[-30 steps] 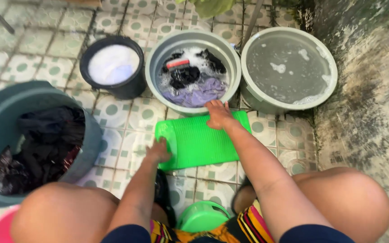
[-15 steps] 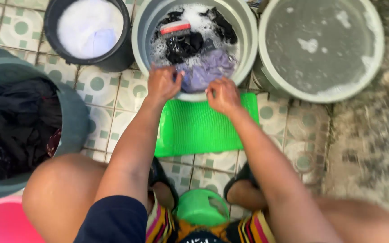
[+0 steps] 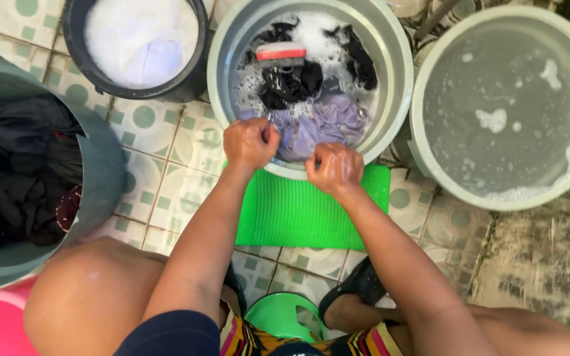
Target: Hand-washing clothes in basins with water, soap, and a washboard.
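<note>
Lilac wet cloth (image 3: pixel 318 125) lies at the near edge of the grey basin (image 3: pixel 390 59), half sunk among suds and dark garments. The left hand (image 3: pixel 251 143) and the right hand (image 3: pixel 335 168) are both clenched on its near hem, knuckles up, so the fingertips are hidden. The green washboard (image 3: pixel 298 211) below is partly covered by the forearms. A red-backed brush (image 3: pixel 281 54) floats farther in.
</note>
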